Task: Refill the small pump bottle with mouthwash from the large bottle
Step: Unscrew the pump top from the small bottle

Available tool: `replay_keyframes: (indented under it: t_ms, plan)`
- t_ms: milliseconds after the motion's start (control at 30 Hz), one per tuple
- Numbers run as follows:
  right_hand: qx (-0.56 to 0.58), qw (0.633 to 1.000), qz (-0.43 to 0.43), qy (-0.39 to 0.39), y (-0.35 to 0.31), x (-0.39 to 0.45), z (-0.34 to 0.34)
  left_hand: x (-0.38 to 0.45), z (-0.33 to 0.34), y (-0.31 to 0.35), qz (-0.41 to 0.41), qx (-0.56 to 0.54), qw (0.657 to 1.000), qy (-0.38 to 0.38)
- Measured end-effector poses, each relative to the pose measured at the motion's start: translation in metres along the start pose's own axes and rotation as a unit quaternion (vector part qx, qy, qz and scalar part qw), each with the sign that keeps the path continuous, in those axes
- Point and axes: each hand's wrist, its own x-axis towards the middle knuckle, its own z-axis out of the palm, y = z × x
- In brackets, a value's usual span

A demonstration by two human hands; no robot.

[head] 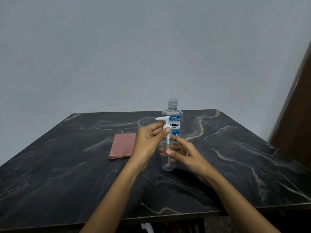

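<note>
Marble table [67,174], pump bottle [168,165] in right hand [182,153]

The small pump bottle [168,158] is hemmed in at both sides: the left hand [148,140] pinches its pump and the right hand [183,152] wraps its body. Just behind it stands the large bottle [174,125], with a clear glass [143,122] behind-left (partly hidden). A pink cloth [122,147] lies to the left. Open worktop [235,157] stretches to the right and in front.
</note>
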Motion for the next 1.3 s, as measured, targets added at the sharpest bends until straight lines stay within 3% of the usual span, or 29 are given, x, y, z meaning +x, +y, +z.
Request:
replay_keyframes:
  t_ms: [233,467,1300]
  plan:
    - [-0.008,1.000,0.001,0.018,0.000,0.000,0.000,-0.002,-0.001,-0.003,0.030,0.003,0.997,0.070]
    - [0.000,1.000,-0.013,0.020,-0.002,-0.002,0.000,0.003,0.005,-0.006,0.007,0.013,0.999,0.048]
    - [-0.004,0.999,-0.019,0.035,0.008,0.001,-0.003,0.023,0.023,0.069,0.196,-0.022,0.965,0.171]
